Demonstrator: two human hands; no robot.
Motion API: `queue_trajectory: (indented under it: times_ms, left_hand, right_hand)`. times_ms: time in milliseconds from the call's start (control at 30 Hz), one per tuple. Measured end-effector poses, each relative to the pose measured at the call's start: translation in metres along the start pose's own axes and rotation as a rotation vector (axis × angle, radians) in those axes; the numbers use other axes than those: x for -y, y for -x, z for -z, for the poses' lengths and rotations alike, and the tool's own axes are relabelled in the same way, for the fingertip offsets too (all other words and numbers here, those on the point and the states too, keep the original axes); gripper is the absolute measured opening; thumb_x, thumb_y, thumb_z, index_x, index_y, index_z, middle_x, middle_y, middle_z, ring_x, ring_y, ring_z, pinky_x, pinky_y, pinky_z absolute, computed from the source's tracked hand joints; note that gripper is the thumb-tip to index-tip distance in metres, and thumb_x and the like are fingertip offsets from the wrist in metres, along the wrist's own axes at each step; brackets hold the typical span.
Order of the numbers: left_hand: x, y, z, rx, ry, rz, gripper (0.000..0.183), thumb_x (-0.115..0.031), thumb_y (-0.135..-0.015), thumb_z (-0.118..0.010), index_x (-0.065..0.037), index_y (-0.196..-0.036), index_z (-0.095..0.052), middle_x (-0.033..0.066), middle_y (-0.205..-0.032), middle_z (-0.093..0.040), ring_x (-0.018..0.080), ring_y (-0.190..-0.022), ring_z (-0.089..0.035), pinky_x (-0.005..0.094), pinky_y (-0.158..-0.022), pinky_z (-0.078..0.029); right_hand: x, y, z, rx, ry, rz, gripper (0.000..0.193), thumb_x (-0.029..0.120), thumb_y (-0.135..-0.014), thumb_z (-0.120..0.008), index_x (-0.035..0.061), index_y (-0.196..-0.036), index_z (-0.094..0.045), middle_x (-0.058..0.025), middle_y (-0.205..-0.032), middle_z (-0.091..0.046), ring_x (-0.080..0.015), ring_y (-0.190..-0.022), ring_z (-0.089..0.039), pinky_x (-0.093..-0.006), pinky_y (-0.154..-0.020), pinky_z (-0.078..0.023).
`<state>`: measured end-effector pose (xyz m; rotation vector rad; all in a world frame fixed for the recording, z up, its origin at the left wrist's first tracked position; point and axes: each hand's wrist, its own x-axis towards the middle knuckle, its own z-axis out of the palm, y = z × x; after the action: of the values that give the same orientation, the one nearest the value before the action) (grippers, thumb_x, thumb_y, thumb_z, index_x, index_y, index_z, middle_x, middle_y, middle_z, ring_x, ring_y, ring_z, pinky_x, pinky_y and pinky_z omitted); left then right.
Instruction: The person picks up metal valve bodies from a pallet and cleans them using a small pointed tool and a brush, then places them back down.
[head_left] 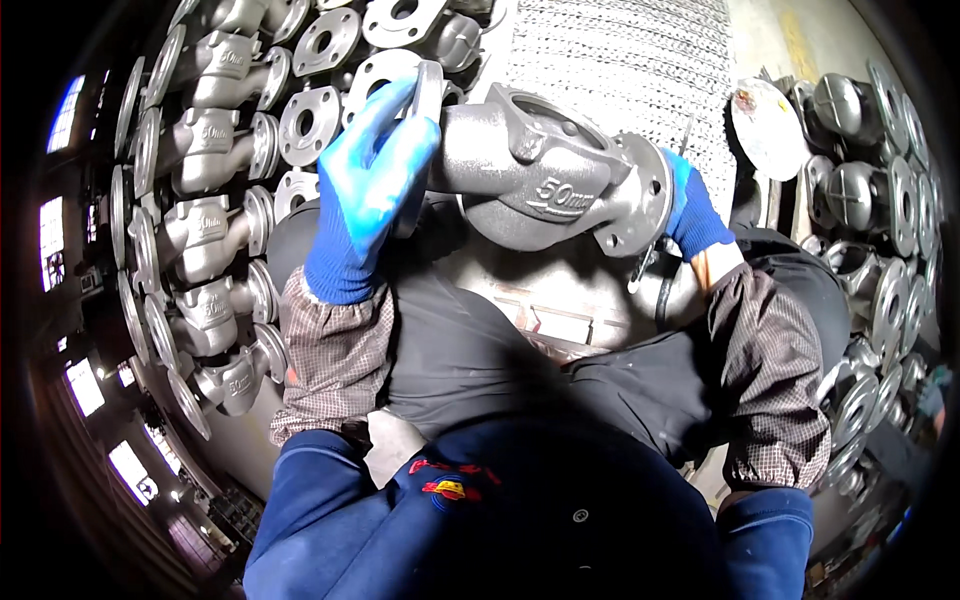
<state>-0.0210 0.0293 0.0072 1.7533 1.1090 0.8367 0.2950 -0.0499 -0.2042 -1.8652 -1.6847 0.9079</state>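
Between my two gloved hands is a grey cast-metal valve body (535, 185), flanged at both ends, with a round opening on its upper side. My left hand (375, 165), in a blue coated glove, grips the flange at its left end, fingers wrapped over the rim. At the other end, my right hand (695, 210) is closed behind the right flange (648, 190); most of its fingers are hidden by the metal. The valve body is tilted slightly, its right end lower, above the space between my knees.
Rows of similar valve bodies (205, 235) stand on the left, with several flanges facing up at the upper left. More castings (850, 195) are stacked on the right. A whitish round disc (768, 128) stands near them. Ahead lies a textured pale mat (620, 60).
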Motion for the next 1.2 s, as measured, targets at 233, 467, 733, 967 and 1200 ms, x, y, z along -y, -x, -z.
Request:
queue_trajectory:
  times_ms: [233,467,733,967,1200]
  left_hand:
    - [-0.02,0.01,-0.018,0.134,-0.209,-0.149,0.077,-0.018,-0.071,-0.075,0.004,-0.135,-0.039,0.0242,-0.13,-0.05,0.0294,-0.119,-0.052,0.0351,-0.099,-0.04]
    - [-0.007,-0.002,-0.027,-0.076,-0.232,-0.145,0.063,-0.016,-0.075,-0.073,0.007,-0.128,-0.047,0.0236,-0.125,-0.053,0.0264,-0.115,-0.055,0.0337,-0.098,-0.042]
    - [-0.011,-0.004,-0.023,-0.154,0.03,0.134,0.054,-0.019,-0.082,-0.067,0.008,-0.126,-0.049,0.0169,-0.114,-0.059,0.018,-0.099,-0.058,0.0274,-0.084,-0.048]
    - [-0.007,-0.006,-0.026,-0.156,0.014,0.087,0.057,-0.021,-0.083,-0.066,0.011,-0.126,-0.047,0.018,-0.116,-0.058,0.0196,-0.104,-0.056,0.0301,-0.091,-0.044]
    - [0.005,-0.022,-0.023,-0.124,-0.247,-0.151,0.059,-0.027,-0.083,-0.067,0.009,-0.125,-0.048,0.0212,-0.118,-0.057,0.0245,-0.109,-0.056,0.0328,-0.094,-0.043]
  right_hand:
    - [0.006,-0.015,0.023,-0.166,-0.422,-0.306,0.035,0.033,-0.087,-0.054,-0.0016,-0.088,-0.06,-0.0207,-0.078,-0.062,-0.0307,-0.072,-0.063,-0.0365,-0.063,-0.047]
    - [0.01,0.004,0.012,-0.338,-0.355,-0.51,0.058,0.045,-0.096,-0.038,-0.0063,-0.088,-0.064,-0.012,-0.069,-0.064,-0.0185,-0.063,-0.058,-0.0349,-0.058,-0.045]
    - [0.075,0.055,0.003,-0.316,-0.985,-0.498,0.035,0.035,-0.097,-0.046,0.0018,-0.101,-0.057,-0.0017,-0.068,-0.053,-0.0082,-0.051,-0.049,-0.0254,-0.056,-0.052]
    - [0.073,0.054,-0.004,-0.313,-1.07,-0.568,0.043,0.034,-0.097,-0.047,-0.0019,-0.119,-0.052,-0.0036,-0.082,-0.055,-0.01,-0.06,-0.055,-0.0272,-0.057,-0.056]
    - [0.052,0.036,-0.004,-0.355,-1.02,-0.468,0.04,0.034,-0.096,-0.048,-0.0023,-0.109,-0.056,-0.0022,-0.072,-0.052,-0.0109,-0.057,-0.054,-0.0284,-0.054,-0.055]
